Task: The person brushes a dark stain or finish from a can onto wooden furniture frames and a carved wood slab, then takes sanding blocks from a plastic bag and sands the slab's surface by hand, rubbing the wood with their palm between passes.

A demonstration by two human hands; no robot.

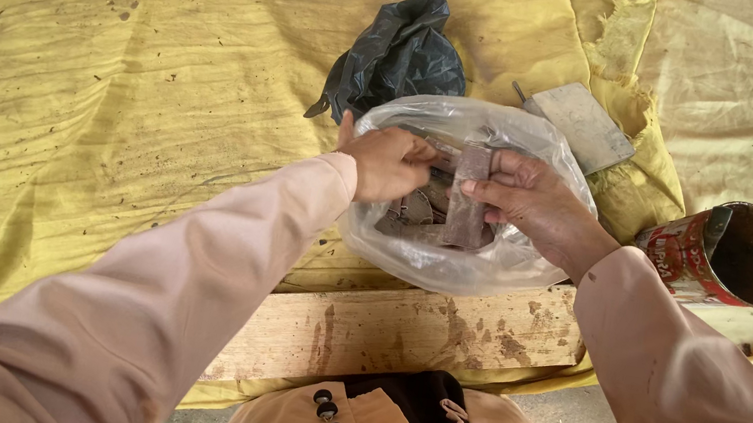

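Nearest me, low centre, lies the plank (398, 331); on it sits the clear bag (450, 258), mid-frame. My right hand (539, 202) pinches a brown block (469, 201) upright; my left hand (389, 165) is curled inside the bag. I'd lift straight, keeping the bag mouth spread.

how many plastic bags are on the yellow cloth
2: a clear bag under both hands, holding brownish flat pieces, and a crumpled black bag just behind it. Others may lie hidden under the cloth folds.
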